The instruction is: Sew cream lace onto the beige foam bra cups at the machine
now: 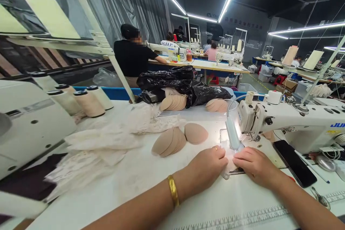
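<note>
My left hand (208, 165), with a gold bangle at its wrist, pinches the left side of a pale, sheer piece of fabric (230, 163) on the sewing bed. From the other side, my right hand (254, 165) is closed on the same fabric, its fingertips close to the needle area. The head of the white sewing machine (285, 115) stands just beyond, and its lit lamp (231, 133) hides the needle. Left of my hands lie a fanned stack of beige oval bra pads (169, 143) and a single bra pad (196, 133).
White lace fabric (107, 140) spreads across the table's left side. Thread cones (88, 103) stand behind it, and black plastic bags (185, 86) at the back edge. A phone (295, 163) lies right of my right hand. A co-worker (133, 54) sits at another machine.
</note>
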{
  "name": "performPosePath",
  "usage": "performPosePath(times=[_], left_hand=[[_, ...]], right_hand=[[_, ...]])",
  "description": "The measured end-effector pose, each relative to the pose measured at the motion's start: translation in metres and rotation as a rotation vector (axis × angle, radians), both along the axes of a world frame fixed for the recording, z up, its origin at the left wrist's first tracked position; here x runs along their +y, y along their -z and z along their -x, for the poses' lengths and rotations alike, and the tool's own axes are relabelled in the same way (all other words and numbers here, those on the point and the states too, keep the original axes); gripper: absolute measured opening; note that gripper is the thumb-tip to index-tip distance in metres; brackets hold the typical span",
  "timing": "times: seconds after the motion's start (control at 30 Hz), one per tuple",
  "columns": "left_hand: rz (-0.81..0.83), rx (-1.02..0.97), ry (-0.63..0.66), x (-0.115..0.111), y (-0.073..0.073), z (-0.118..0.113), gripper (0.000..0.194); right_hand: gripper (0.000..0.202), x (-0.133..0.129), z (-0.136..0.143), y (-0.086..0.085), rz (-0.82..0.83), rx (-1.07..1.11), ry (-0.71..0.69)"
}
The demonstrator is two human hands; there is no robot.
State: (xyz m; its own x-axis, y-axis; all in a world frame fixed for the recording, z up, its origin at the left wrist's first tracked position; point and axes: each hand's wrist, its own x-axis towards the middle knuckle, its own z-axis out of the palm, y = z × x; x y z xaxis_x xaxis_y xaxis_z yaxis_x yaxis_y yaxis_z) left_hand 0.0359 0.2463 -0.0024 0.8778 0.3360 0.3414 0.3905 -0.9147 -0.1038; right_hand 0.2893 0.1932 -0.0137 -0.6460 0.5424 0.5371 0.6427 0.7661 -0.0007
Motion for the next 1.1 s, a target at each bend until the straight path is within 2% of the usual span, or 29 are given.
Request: performPosePath(times=[0.1, 0.2, 0.53, 0.63, 0.8, 1.1], left_hand=[[-0.029, -0.082, 0.057, -0.001, 0.010, -0.001, 0.025], [-0.014, -0.128, 0.085, -0.001, 0.013, -0.004, 0.025], [-0.042, -0.205, 0.012, -0.002, 0.013, -0.013, 0.024], [-0.023, -0.193, 0.023, -0.001, 0.014, -0.012, 0.022], [0.038, -0.134, 0.076, 0.002, 0.013, -0.011, 0.023], [0.046, -0.125, 0.049, 0.002, 0.019, -0.012, 0.024]], right_hand=[[0.030, -0.006, -0.002, 0.000, 0.088, 0.026, 0.004], [0.033, -0.007, -0.002, -0.002, 0.148, 0.039, 0.021], [0.040, -0.006, -0.002, -0.001, 0.223, 0.049, 0.050], [0.042, -0.006, 0.001, 0.000, 0.256, 0.062, 0.078], [0.033, -0.006, 0.002, -0.002, 0.268, 0.047, 0.069], [0.037, -0.009, 0.002, -0.007, 0.263, 0.114, 0.033]])
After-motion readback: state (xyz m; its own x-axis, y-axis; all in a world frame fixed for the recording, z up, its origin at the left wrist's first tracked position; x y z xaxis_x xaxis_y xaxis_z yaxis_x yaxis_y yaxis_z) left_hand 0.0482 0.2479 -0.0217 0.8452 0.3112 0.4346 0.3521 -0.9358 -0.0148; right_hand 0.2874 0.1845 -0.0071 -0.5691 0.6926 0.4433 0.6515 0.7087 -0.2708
